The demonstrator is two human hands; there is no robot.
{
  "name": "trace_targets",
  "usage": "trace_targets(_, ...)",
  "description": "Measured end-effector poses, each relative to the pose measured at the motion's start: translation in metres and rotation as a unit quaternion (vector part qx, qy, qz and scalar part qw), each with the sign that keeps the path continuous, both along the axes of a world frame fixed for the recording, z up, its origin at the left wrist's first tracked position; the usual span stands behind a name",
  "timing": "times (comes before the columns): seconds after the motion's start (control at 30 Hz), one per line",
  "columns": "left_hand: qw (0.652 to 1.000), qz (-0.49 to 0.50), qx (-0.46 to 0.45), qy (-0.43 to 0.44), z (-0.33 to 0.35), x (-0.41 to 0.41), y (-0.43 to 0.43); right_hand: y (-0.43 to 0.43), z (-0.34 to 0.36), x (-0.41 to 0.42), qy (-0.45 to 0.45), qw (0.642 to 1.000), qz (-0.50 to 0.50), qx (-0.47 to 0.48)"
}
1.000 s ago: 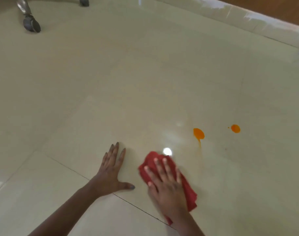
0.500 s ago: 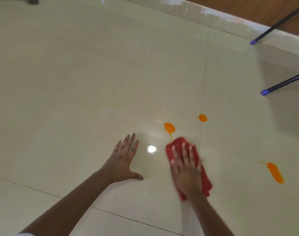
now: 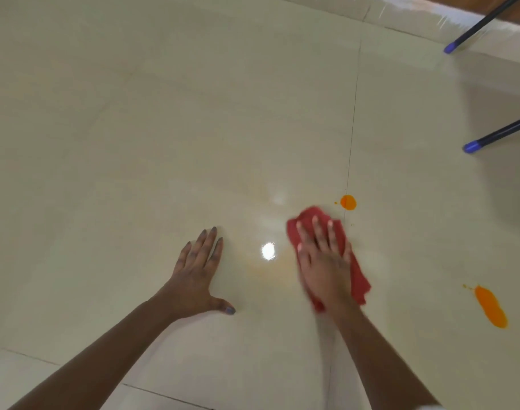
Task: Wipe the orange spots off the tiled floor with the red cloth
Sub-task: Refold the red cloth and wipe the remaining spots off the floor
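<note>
Right hand [image 3: 323, 261]: laid flat, palm down, fingers straight and slightly spread, pressing on a crumpled red fabric cloth [image 3: 358, 279]. The fingers are not curled round it. The fingertips point to about 12 o'clock.

Left hand [image 3: 198, 276]: flat on the floor, palm down, fingers straight and pointing to about 1 o'clock, thumb out towards 3 o'clock. It holds nothing. It lies at 9 o'clock of the right hand, well apart from the cloth.

The cloth lies on the glossy cream tiled floor [image 3: 164, 128], mostly under the right hand. Its long axis runs from about 11 o'clock to 5 o'clock. The far end shows beyond the fingertips and the near end beside the wrist. Its right edge touches or overlaps a thin dark grout line [image 3: 352, 122] running towards 12 o'clock.

A small round orange spot [image 3: 348, 202] sits just beside the cloth's far end, at 1 o'clock of it, right on the grout line, with tiny specks next to it. A larger elongated orange spot [image 3: 489, 306] lies at 4 o'clock of the right hand, well apart from the cloth, its long axis running 11 to 5 o'clock.

A faint orange smear [image 3: 279, 263] shows between the hands, below a bright light reflection [image 3: 268, 250].

At 2 o'clock of the view, two slanted black legs with blue caps [image 3: 471, 147] rest on the floor, near a pale tiled skirting [image 3: 415, 22].
</note>
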State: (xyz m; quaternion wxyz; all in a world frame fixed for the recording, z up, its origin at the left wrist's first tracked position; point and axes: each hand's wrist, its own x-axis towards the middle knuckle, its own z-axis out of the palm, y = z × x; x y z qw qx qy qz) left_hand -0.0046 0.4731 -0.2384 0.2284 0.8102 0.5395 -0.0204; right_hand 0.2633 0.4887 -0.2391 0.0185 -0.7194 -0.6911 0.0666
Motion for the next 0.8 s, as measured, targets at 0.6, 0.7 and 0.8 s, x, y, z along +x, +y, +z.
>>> trace_targets(0.6,0.999,0.002,-0.019,-0.029,0.006,-0.001,-0.015,0.009,0.002,-0.060,0.040,0.996,0.057,-0.048)
trace_targets(0.7,0.999,0.006,-0.018,-0.034,0.008,-0.002,-0.032,-0.082,0.003,-0.084,0.065,0.982,0.177,-0.006)
trace_targets(0.8,0.999,0.004,-0.020,-0.038,0.009,0.001,-0.044,-0.151,0.006,-0.028,0.046,0.985,0.166,-0.008)
